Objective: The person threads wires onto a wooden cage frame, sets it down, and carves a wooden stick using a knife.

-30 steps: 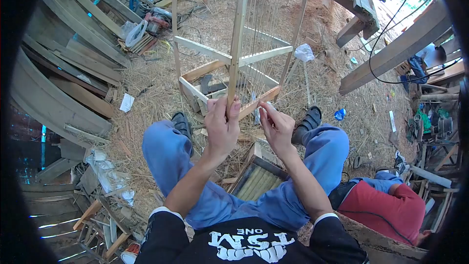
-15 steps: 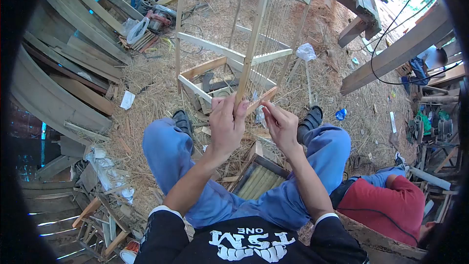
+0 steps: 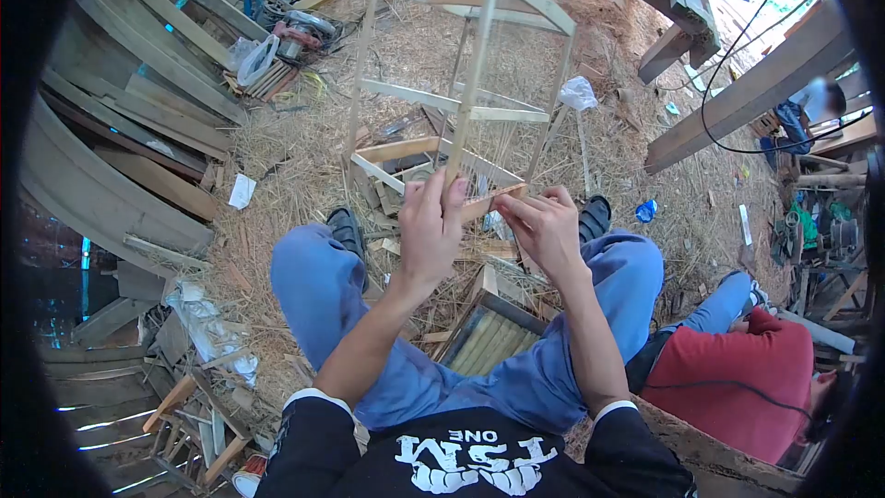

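Observation:
A tall, light wooden frame (image 3: 467, 83), like a cage frame, stands tilted before me between my knees. Thin upright rods or wires (image 3: 493, 149) run along its right side. My left hand (image 3: 430, 231) is wrapped round the lower part of its near corner post. My right hand (image 3: 550, 232) pinches at the end of the frame's bottom rail (image 3: 505, 195); its fingertips hide whatever small thing is between them. Both hands are close together, with the bottom rail between them.
Below my hands lies a slatted wooden piece (image 3: 489, 341). Power tools (image 3: 300, 32) and a plastic bag (image 3: 256, 60) are at the upper left. A person in a red shirt (image 3: 728, 378) sits close on my right; another person (image 3: 811, 111) is farther off. Shavings cover the ground (image 3: 286, 143).
The wooden frame has swung, its top tipping nearer and lower in view. My right hand has shifted slightly right and turned flatter against the bottom rail. My left hand keeps its grip.

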Demonstrator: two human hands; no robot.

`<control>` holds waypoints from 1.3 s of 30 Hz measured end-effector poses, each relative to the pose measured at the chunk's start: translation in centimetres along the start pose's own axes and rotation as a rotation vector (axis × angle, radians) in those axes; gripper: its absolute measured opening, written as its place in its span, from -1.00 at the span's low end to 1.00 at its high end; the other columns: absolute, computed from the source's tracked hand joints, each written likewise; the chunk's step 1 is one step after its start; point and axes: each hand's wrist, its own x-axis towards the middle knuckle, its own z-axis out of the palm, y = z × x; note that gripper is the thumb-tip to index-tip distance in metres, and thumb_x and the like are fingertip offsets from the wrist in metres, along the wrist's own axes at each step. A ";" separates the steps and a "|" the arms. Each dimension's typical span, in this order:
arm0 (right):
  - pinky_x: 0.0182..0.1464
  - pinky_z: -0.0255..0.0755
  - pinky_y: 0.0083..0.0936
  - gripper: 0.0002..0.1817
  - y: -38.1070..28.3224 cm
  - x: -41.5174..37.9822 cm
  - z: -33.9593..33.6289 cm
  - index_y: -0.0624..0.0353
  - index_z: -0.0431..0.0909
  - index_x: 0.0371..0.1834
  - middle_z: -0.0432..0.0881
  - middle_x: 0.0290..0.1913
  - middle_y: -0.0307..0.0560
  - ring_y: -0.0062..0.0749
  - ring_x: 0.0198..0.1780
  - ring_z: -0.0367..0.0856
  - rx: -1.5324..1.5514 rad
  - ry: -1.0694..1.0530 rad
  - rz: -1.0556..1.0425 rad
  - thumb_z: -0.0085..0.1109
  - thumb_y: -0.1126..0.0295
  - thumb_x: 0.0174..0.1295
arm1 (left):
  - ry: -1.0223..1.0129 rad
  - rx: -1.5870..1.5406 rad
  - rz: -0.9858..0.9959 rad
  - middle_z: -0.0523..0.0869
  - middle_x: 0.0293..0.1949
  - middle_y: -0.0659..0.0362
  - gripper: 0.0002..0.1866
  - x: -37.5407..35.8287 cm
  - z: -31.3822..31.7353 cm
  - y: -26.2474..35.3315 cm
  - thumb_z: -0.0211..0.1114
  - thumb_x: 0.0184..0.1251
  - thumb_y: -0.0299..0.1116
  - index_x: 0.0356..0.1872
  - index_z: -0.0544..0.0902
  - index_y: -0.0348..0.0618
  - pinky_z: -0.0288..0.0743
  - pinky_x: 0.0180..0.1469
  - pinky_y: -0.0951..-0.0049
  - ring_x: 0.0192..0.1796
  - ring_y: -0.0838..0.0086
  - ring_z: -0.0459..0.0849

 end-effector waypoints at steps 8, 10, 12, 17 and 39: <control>-0.19 0.43 -0.48 -0.89 0.0 0.1 0.1 0.01 0.73 -0.16 0.76 -0.40 -0.24 -0.49 -0.47 0.66 0.070 0.077 0.120 0.35 0.37 0.27 | 0.049 -0.254 -0.189 0.54 -0.39 0.27 -0.69 -0.1 1.6 -1.7 0.08 0.67 -0.22 -0.01 0.60 -0.31 0.36 -0.29 0.51 -0.31 0.66 0.45; -0.28 0.45 -0.47 -0.89 -0.1 0.1 0.5 0.03 0.72 -0.15 0.76 -0.39 -0.20 -0.45 -0.53 0.64 0.126 0.113 0.174 0.35 0.40 0.28 | 0.090 -0.300 -0.227 0.53 -0.40 0.32 -0.69 0.2 1.3 -0.5 0.07 0.67 -0.23 -0.02 0.60 -0.31 0.33 -0.31 0.53 -0.33 0.69 0.43; -0.39 0.47 -0.43 -0.86 -0.5 0.0 0.9 0.04 0.69 -0.12 0.77 -0.32 -0.15 -0.33 -0.51 0.67 0.198 0.129 0.260 0.32 0.42 0.27 | 0.116 -0.350 -0.255 0.51 -0.41 0.35 -0.69 0.3 1.2 0.0 0.06 0.68 -0.22 -0.01 0.61 -0.31 0.31 -0.32 0.55 -0.35 0.72 0.40; -0.48 0.46 -0.46 -0.83 -1.5 0.1 1.4 0.11 0.67 -0.08 0.76 -0.33 -0.09 -0.36 -0.52 0.68 0.276 0.210 0.369 0.33 0.47 0.28 | 0.156 -0.421 -0.292 0.48 -0.44 0.37 -0.67 0.1 1.3 -0.1 0.06 0.68 -0.19 0.02 0.61 -0.29 0.26 -0.34 0.60 -0.38 0.74 0.37; -0.50 0.14 -0.72 -0.81 -3.3 -0.1 3.5 0.26 0.47 0.10 0.49 -0.45 -0.36 -0.82 -0.49 0.29 0.849 0.744 0.675 0.01 0.40 0.57 | 0.268 -0.628 -0.263 0.40 -0.43 0.35 -0.69 -2.3 4.4 2.4 0.00 0.69 -0.29 0.18 0.51 -0.31 0.29 -0.27 0.62 -0.35 0.72 0.36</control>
